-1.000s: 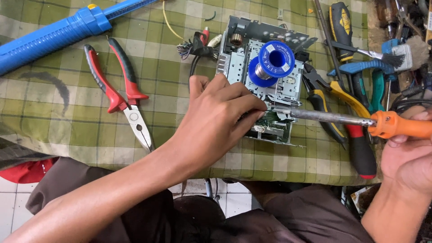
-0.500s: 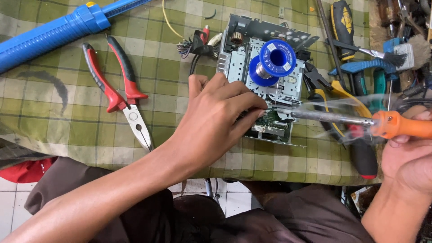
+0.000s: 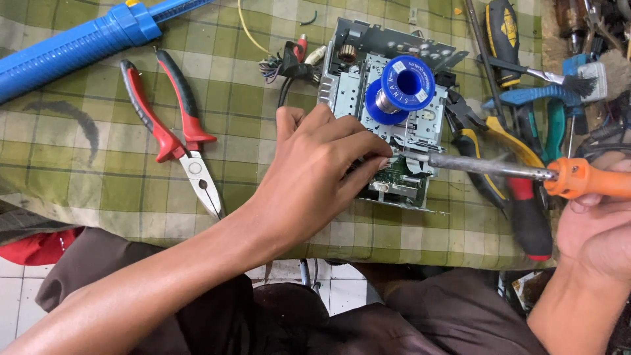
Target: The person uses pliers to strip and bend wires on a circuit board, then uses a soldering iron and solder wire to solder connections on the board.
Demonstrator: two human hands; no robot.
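Note:
A metal electronics chassis (image 3: 388, 72) with a green circuit board (image 3: 394, 174) lies on the checked cloth. A blue solder spool (image 3: 401, 82) rests on top of it. My left hand (image 3: 319, 171) lies on the chassis's near left part, fingertips pinched at the board's edge, apparently on thin solder wire. My right hand (image 3: 595, 227) grips the orange handle of a soldering iron (image 3: 490, 165). The iron's tip meets the board right next to my left fingertips.
Red-handled long-nose pliers (image 3: 174, 141) lie left of my arm. A blue desoldering pump (image 3: 85, 43) is at far left. Yellow-and-black pliers (image 3: 483, 138), a red-handled screwdriver (image 3: 529, 213), a brush (image 3: 578, 75) and other tools crowd the right. The table edge (image 3: 394, 253) runs near me.
The soldering iron has shifted slightly, with a wisp of smoke over it half a second ago. My left hand stays on the chassis.

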